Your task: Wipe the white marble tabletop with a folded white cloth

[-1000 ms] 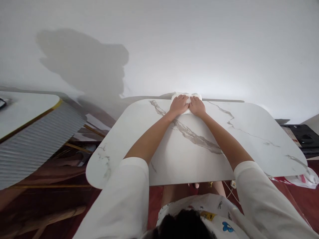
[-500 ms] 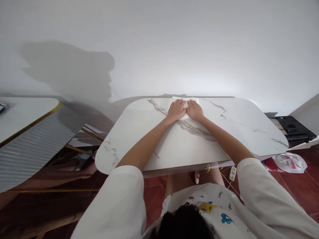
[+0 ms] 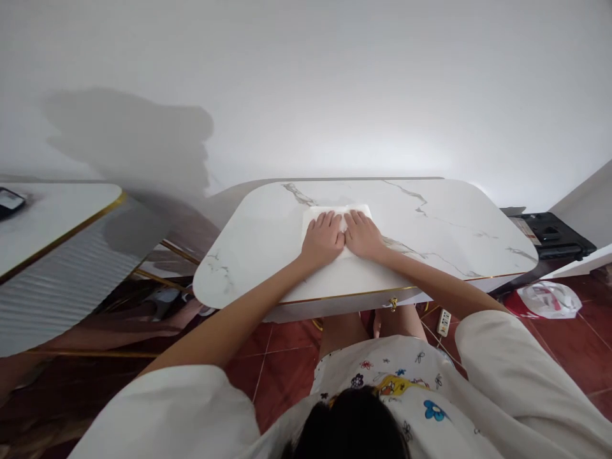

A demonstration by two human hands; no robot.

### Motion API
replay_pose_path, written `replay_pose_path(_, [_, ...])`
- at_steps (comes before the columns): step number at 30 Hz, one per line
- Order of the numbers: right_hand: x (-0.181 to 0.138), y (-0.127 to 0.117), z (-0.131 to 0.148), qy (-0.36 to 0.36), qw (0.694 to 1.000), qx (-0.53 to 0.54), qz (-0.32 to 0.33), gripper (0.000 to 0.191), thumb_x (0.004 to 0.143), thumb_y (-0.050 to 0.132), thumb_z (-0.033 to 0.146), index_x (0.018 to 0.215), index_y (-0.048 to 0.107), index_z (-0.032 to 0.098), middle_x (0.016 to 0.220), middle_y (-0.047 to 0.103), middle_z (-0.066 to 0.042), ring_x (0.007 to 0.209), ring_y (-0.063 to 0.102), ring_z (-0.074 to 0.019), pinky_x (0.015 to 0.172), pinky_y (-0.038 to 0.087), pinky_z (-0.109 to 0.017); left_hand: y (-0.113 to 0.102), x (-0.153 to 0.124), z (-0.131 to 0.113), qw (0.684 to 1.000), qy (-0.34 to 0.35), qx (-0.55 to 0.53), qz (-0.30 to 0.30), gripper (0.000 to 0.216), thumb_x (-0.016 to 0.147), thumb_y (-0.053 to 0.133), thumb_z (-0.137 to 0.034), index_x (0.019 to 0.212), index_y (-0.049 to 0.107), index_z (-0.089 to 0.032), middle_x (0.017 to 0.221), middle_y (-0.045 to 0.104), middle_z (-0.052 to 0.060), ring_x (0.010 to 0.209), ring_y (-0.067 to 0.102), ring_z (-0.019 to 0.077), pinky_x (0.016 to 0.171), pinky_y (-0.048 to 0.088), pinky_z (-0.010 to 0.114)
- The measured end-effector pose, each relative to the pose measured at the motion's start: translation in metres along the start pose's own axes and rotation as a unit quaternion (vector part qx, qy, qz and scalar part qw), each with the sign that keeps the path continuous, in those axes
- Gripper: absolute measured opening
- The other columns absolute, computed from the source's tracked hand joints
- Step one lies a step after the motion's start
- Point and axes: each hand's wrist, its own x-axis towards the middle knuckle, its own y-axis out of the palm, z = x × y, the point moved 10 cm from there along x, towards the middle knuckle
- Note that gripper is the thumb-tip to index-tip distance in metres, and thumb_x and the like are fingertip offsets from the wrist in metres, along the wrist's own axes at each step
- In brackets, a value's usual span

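Both my hands lie flat, side by side, on a white cloth or paper wipe [image 3: 310,214] spread on a white marbled tabletop [image 3: 248,242]. My left hand [image 3: 322,239] covers the left part of the wipe, fingers stretched forward. On its right part rests my right hand [image 3: 363,234], also with fingers extended and palm down. The thumbs meet or nearly meet in the middle. Much of the wipe is hidden under the palms, and its far edge shows beyond the fingertips. Whether it is cloth or paper I cannot tell.
A white wall [image 3: 306,89] stands behind the table. On the left is another table [image 3: 62,217] with a dark device [image 3: 10,201] on it. A black case [image 3: 554,234] sits to the right. A power strip [image 3: 444,322] and a plastic bag [image 3: 549,299] are on the red floor.
Both hands and the wipe have moved back from the table's far edge towards my body and slightly left. My elbows have spread outward.
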Motion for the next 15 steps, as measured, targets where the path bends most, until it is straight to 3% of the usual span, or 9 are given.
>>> replay_pose_path(8, [-0.076, -0.019, 0.023, 0.001, 0.999, 0.027, 0.019, 0.052, 0.094, 0.037, 0.022, 0.143, 0.044, 0.006, 0.152, 0.041, -0.017, 0.142, 0.036, -0.0292, 0.116, 0.031, -0.043, -0.013, -0.072, -0.032, 0.999, -0.041, 0.008, 0.024, 0.054, 0.090, 0.034, -0.030, 0.142, 0.045, -0.018, 0.150, 0.044, 0.014, 0.141, 0.037, 0.0321, 0.113, 0.033, 0.053])
replay_pose_path(11, [-0.092, -0.023, 0.013, 0.014, 0.999, 0.029, 0.031, 0.053, 0.094, 0.038, 0.022, 0.144, 0.044, 0.007, 0.152, 0.040, -0.016, 0.143, 0.035, -0.0283, 0.117, 0.030, -0.043, -0.011, -0.077, -0.051, 0.998, -0.040, 0.009, 0.046, 0.054, 0.092, 0.033, -0.030, 0.141, 0.045, -0.013, 0.151, 0.042, 0.016, 0.142, 0.036, 0.0332, 0.114, 0.032, 0.052])
replay_pose_path(15, [-0.096, -0.026, -0.013, 0.026, 0.999, 0.024, 0.033, 0.053, 0.093, 0.036, 0.021, 0.144, 0.044, 0.008, 0.153, 0.040, -0.015, 0.144, 0.033, -0.0276, 0.117, 0.029, -0.043, -0.007, -0.063, -0.074, 0.998, -0.024, -0.004, 0.054, 0.054, 0.091, 0.035, -0.030, 0.141, 0.046, -0.011, 0.152, 0.041, 0.016, 0.142, 0.035, 0.0340, 0.115, 0.030, 0.052])
